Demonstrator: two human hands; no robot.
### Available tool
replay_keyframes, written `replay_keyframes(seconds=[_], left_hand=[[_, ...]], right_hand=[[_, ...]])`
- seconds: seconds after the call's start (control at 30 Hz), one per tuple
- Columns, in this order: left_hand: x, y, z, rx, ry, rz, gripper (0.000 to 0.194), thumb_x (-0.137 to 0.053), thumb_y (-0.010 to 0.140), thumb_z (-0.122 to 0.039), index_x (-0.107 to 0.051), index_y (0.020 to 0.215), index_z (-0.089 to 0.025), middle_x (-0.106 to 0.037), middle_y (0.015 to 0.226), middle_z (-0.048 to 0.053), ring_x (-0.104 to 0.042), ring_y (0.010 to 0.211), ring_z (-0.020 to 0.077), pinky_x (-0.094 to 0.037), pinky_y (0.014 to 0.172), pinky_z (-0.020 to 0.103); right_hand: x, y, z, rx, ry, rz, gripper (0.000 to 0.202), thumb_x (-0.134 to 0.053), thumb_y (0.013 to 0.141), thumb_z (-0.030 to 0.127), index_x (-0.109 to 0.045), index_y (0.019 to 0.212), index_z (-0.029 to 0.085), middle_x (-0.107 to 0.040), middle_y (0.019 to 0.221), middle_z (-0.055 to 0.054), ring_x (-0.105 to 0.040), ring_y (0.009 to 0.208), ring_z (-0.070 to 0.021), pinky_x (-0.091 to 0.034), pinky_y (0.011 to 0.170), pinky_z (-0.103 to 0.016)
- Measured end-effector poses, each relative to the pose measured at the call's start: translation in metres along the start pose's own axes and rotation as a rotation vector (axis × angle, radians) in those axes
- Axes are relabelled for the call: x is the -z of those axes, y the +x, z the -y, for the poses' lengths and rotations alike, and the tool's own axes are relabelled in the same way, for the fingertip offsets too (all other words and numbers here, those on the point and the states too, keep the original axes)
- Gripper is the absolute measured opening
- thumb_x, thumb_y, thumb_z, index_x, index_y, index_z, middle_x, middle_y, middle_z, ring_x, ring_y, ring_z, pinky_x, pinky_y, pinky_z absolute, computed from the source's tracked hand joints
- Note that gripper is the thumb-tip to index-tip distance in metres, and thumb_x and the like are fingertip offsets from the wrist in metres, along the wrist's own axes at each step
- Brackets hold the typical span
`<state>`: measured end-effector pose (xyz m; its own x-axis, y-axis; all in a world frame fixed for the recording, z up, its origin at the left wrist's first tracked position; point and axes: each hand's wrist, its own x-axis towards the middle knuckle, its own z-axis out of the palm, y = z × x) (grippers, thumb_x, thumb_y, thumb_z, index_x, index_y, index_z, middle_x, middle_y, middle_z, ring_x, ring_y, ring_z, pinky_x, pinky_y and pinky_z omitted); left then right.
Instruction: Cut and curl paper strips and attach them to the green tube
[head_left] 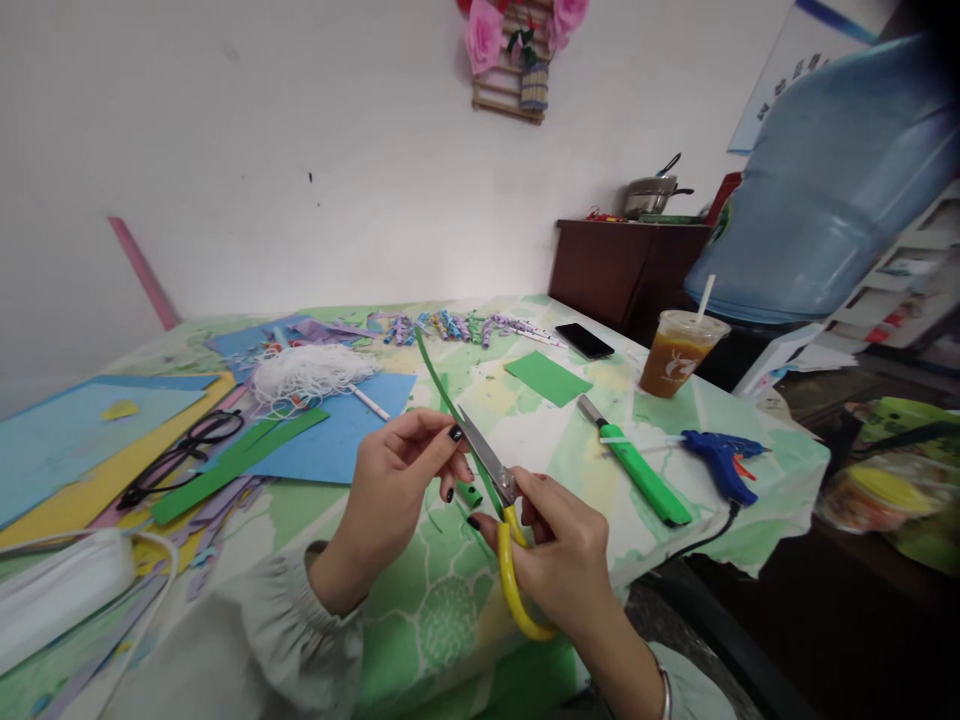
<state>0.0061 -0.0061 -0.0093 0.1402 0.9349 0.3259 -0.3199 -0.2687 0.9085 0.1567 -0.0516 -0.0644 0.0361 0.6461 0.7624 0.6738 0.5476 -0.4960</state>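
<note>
My left hand (405,490) pinches a long thin green paper strip (433,368) whose upper end curves away over the table. In my right hand (559,540) are yellow-handled scissors (512,580), their blades pointing up and left beside the strip and close to my left fingertips. The lower part of the strip runs along the blades toward my right hand. A small rolled green paper piece (470,493) lies below my left fingers. Beyond my hands, a green paper rectangle (549,378) rests on the patterned tablecloth (450,620).
At right are a green-handled cutter (643,475), a blue glue gun (721,462), a drink cup (679,355) and a black phone (584,341). Left lie white string (307,378), glasses (180,450), colored sheets (82,430) and a white mask (67,590). Curled paper pieces (450,325) lie behind.
</note>
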Motion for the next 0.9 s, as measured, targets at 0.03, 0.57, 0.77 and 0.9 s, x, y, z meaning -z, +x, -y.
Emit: replay_keyframes(seconds=[0.03, 0.57, 0.77, 0.9], left_hand=[[0.0002, 0.0003, 0.0004, 0.001, 0.001, -0.003, 0.005, -0.065, 0.078, -0.018, -0.062, 0.078, -0.014, -0.062, 0.050, -0.002, -0.055, 0.043, 0.0065, -0.039, 0.037, 0.012], [0.0027, 0.0030, 0.0030, 0.024, -0.005, -0.033, 0.008, -0.067, 0.075, -0.019, -0.062, 0.078, -0.014, -0.061, 0.049, -0.003, -0.053, 0.042, 0.0071, -0.038, 0.037, 0.014], [0.0010, 0.0019, -0.0008, 0.015, 0.026, -0.058, 0.009, -0.066, 0.076, -0.021, -0.060, 0.075, -0.014, -0.061, 0.052, -0.003, -0.056, 0.043, 0.0084, -0.038, 0.037, 0.016], [0.0012, 0.0039, -0.0065, 0.007, 0.042, -0.141, 0.012, -0.067, 0.073, -0.022, -0.060, 0.072, -0.013, -0.061, 0.055, -0.002, -0.055, 0.042, 0.0080, -0.038, 0.037, 0.017]], right_hand=[[-0.0004, 0.0002, -0.0005, -0.001, -0.002, 0.000, 0.035, -0.073, 0.072, 0.032, -0.063, 0.100, 0.013, -0.057, 0.069, -0.002, -0.045, 0.049, -0.0099, -0.038, 0.044, -0.022], [-0.0024, 0.0014, -0.0035, 0.031, -0.049, -0.023, 0.039, -0.070, 0.073, 0.038, -0.066, 0.099, 0.009, -0.052, 0.059, 0.001, -0.042, 0.046, -0.0089, -0.037, 0.044, -0.021], [0.0013, 0.0053, 0.0011, -0.321, 0.270, 0.126, 0.029, -0.075, 0.066, 0.034, -0.066, 0.084, 0.013, -0.042, 0.055, 0.005, -0.034, 0.049, -0.0073, -0.032, 0.044, -0.020], [0.0046, 0.0088, -0.0002, -0.535, 0.575, 0.209, 0.027, -0.074, 0.066, 0.030, -0.064, 0.084, 0.014, -0.042, 0.055, 0.006, -0.036, 0.049, -0.0068, -0.030, 0.043, -0.019]])
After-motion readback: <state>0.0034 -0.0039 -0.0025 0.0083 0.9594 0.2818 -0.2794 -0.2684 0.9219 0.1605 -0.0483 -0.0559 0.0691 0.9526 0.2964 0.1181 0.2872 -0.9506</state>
